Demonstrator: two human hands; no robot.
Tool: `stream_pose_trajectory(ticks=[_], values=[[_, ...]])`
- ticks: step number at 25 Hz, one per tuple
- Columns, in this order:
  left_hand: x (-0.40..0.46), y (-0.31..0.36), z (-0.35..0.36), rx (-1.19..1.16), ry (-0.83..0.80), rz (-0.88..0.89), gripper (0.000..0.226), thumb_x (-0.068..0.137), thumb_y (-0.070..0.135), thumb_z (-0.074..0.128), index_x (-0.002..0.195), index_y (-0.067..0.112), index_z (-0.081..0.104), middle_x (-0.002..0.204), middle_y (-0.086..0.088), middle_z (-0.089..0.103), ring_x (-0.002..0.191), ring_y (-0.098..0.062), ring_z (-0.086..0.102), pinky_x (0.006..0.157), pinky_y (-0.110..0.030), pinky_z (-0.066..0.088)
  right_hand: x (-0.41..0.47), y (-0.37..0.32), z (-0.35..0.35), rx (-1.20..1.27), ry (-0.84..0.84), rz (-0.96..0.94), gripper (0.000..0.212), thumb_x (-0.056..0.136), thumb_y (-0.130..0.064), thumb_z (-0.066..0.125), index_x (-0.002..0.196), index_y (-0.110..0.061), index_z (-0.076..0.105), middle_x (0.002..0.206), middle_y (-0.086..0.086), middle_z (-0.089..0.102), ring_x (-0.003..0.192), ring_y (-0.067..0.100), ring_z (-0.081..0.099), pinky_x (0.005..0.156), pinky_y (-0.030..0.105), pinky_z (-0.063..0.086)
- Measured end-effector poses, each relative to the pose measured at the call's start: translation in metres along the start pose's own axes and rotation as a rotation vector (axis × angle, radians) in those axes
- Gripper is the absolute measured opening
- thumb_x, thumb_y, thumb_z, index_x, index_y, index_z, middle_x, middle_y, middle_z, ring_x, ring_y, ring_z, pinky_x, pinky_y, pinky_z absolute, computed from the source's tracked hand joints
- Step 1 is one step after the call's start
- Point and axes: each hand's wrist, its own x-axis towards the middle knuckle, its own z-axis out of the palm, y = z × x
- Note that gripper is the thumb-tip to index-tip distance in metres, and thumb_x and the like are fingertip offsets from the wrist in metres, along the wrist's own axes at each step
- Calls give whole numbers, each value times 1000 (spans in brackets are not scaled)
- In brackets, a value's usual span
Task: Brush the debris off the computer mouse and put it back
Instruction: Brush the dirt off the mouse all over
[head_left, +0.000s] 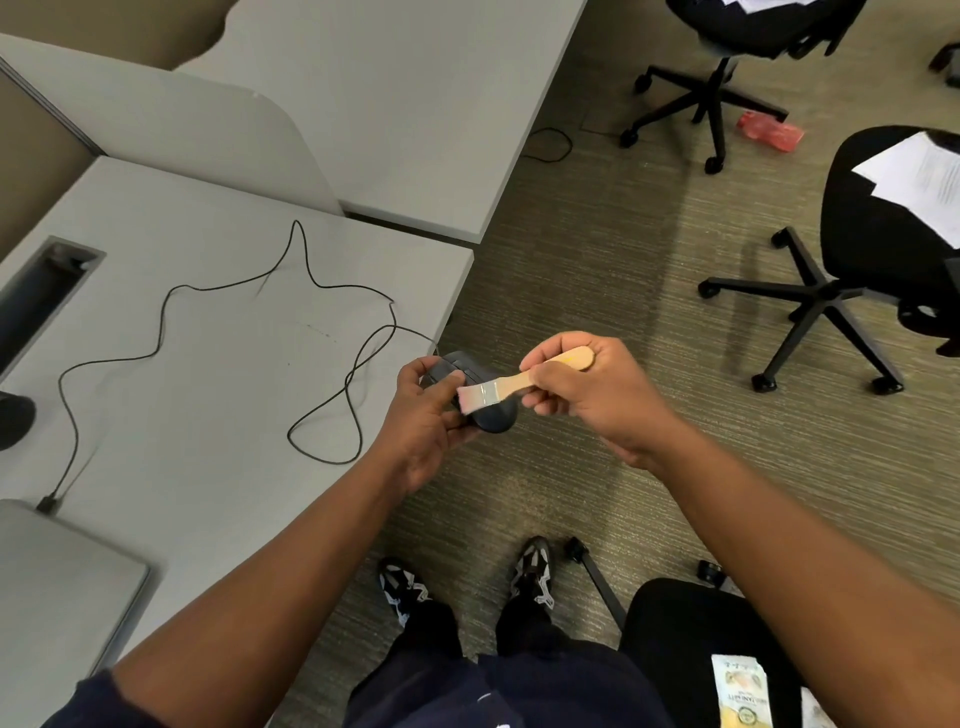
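Note:
A dark grey wired computer mouse (493, 415) is held off the desk's right edge, over the carpet. My left hand (426, 410) grips it from the left, thumb across its top. My right hand (582, 395) holds a small wooden-handled brush (511, 385) by its handle. The brush's pale bristles lie on the mouse's top. The mouse's black cable (166, 312) trails in loops over the grey desk (208, 389) to a plug beside a laptop.
A closed grey laptop (57, 592) lies at the desk's near left corner. A cable tray opening (41, 291) sits at the left. Black office chairs (883, 249) stand on the carpet to the right, one bearing papers. A red bag (769, 130) lies on the floor.

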Motion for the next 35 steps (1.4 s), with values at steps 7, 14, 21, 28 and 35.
stream_pose_trajectory(ticks=[7, 14, 21, 28, 35], values=[[1, 0, 1, 12, -20, 20, 30, 106, 14, 58, 128, 30, 46, 138, -20, 63, 112, -37, 74, 82, -46, 62, 9, 2, -7, -60, 166, 54, 7, 95, -4, 65, 96, 0, 71, 82, 21, 77, 66, 20, 68, 62, 28, 59], [-4, 4, 1, -6, -17, 8, 28, 108, 18, 55, 133, 26, 44, 126, -17, 69, 99, -29, 76, 70, -36, 64, 7, 2, -18, -155, 157, -97, 9, 92, -6, 64, 90, -7, 72, 80, 16, 77, 70, 20, 70, 71, 40, 60], [-9, 8, 6, 14, 7, -8, 24, 108, 21, 55, 130, 19, 49, 118, -14, 73, 87, -22, 78, 64, -32, 62, 5, 7, -11, -251, 20, -69, 11, 90, -4, 63, 87, -9, 72, 79, 17, 76, 72, 23, 69, 75, 44, 58], [-10, 6, 0, 46, -1, -36, 11, 107, 26, 55, 118, 22, 57, 114, -6, 69, 96, -21, 69, 64, -30, 57, 6, 8, -18, -289, 184, -185, 10, 84, -7, 66, 86, -16, 70, 78, 20, 74, 63, 24, 61, 59, 46, 53], [-9, -1, -6, 63, -106, -41, 53, 88, 1, 64, 136, 19, 53, 126, -11, 61, 105, -27, 61, 73, -35, 50, 10, 6, -7, -88, 156, -220, 5, 92, -8, 74, 93, -6, 69, 82, 21, 75, 70, 22, 69, 70, 39, 60]])
